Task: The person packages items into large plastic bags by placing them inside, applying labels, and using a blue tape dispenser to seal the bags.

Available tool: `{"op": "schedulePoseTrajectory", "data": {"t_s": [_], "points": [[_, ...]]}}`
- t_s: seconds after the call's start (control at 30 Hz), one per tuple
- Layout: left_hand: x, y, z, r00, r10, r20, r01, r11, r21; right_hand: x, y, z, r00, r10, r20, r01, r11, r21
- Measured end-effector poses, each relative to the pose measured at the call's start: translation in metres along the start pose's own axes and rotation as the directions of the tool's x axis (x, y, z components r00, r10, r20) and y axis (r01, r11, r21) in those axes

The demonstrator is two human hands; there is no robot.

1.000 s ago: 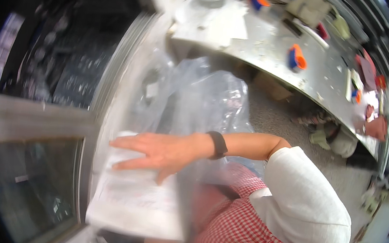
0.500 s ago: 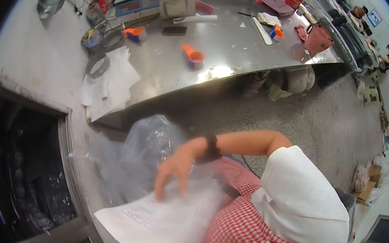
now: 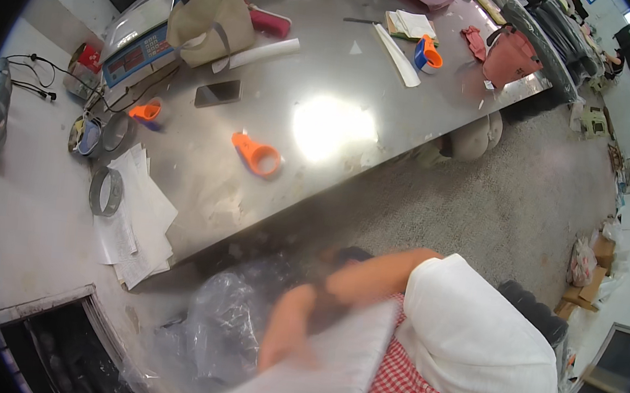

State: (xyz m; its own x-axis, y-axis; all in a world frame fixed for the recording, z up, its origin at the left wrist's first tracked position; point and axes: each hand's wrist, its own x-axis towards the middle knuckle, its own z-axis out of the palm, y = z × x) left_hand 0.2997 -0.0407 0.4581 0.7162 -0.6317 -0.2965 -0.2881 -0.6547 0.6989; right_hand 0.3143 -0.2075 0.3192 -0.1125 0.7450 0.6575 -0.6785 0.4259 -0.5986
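My right hand (image 3: pixel 289 336), smeared by motion, is at the upper edge of a large white sheet-like pack (image 3: pixel 316 365). Its fingers point down and seem to touch the pack, but their grip is too blurred to read. A dark band circles that wrist. The pack leans against the red-checked apron (image 3: pixel 407 383), tilted, its lower part cut off by the frame's bottom. Beyond the hand a clear, crumpled plastic bag (image 3: pixel 230 314) bulges up beside the table. My left hand does not show.
Ahead stands a metal table (image 3: pixel 252 205) with a phone (image 3: pixel 218 93), orange ring-shaped tools with handles (image 3: pixel 264 159), a scale (image 3: pixel 136 55), a beige bag (image 3: pixel 212 21), loose papers (image 3: pixel 136 216) and a pink bag (image 3: pixel 511 57). A dark opening (image 3: pixel 45 352) lies at lower left.
The view has swung, so the table sits lower and larger. The white pack has tipped so its printed face no longer shows. My right hand has lowered along its edge.
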Motion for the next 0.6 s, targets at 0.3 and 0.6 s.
{"op": "schedulePoseTrajectory", "data": {"t_s": [0.3, 0.6], "points": [[0.010, -0.041, 0.067, 0.877, -0.204, -0.435, 0.374, 0.857, 0.353, -0.317, -0.131, 0.087, -0.483, -0.394, -0.782, -0.429, 0.885, -0.181], [-0.080, -0.087, 0.266, 0.678, -0.717, -0.161, 0.728, 0.625, 0.280, -0.564, -0.080, 0.064, -0.501, -0.742, -0.445, -0.864, 0.395, 0.313]]}}
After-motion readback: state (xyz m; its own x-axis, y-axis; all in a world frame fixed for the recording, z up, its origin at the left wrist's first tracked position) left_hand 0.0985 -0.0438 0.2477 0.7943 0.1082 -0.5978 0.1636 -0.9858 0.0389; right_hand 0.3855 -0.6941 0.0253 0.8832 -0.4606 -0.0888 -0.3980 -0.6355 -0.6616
